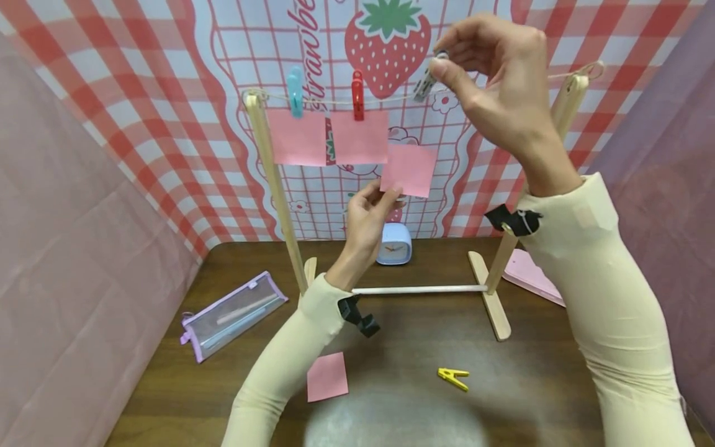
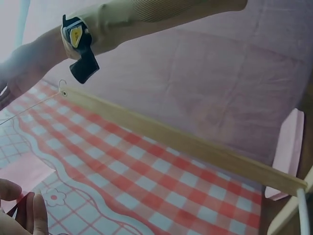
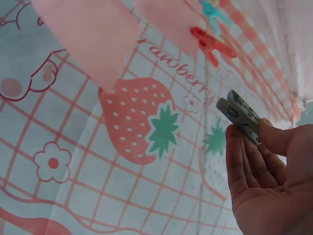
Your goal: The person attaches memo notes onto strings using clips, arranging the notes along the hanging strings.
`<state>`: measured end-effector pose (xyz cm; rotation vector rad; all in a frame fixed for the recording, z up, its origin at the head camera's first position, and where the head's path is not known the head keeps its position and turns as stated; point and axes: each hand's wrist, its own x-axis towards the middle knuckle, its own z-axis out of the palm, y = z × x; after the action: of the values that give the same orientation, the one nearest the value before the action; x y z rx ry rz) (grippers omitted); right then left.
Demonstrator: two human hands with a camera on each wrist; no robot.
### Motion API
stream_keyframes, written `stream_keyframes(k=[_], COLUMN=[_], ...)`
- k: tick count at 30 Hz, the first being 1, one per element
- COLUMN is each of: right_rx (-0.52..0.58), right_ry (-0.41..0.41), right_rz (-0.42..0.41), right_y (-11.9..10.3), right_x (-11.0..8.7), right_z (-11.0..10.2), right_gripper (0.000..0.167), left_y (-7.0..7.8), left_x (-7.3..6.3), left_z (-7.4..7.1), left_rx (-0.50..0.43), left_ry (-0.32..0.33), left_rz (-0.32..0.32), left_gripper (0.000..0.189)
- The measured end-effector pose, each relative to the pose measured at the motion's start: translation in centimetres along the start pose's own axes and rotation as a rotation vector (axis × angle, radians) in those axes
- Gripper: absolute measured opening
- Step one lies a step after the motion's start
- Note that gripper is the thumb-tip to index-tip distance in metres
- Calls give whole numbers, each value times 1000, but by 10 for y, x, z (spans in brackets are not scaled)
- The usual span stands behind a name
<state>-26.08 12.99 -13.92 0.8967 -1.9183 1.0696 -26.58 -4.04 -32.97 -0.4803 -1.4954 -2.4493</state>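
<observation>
My left hand pinches the lower left corner of a pink paper square, held just below the string. In the right wrist view my right hand pinches a grey clothespin between thumb and fingers; in the head view it is beside the string. Two more pink squares hang from the string, one under a light blue clothespin, the other under a red clothespin. The held paper's top left corner overlaps the edge of the red-clipped one.
The string runs between two wooden posts. On the table lie a yellow clothespin, a pink paper and a purple-edged mesh pouch. A small clock stands behind the white crossbar; a pink case lies at right.
</observation>
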Motion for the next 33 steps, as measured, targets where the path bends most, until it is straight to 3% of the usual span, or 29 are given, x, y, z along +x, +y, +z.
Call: stream_keyframes(k=[8, 14, 20, 33], right_rx=[-120, -213, -214, -211], right_ry=[-59, -163, -212, -297], right_rz=[60, 77, 80, 85], right_y=[7, 8, 7, 7], right_x=[8, 7, 8, 5], right_z=[3, 2, 2, 1], right_gripper=[24, 24, 22, 22], left_y=[4, 7, 10, 13], left_x=[6, 9, 12, 16], left_z=[11, 19, 25, 30], left_rx=[-59, -80, -116, -225], left_ry=[-6, -9, -4, -27], left_rz=[-2, 11, 17, 0], left_gripper=[36, 33, 11, 27])
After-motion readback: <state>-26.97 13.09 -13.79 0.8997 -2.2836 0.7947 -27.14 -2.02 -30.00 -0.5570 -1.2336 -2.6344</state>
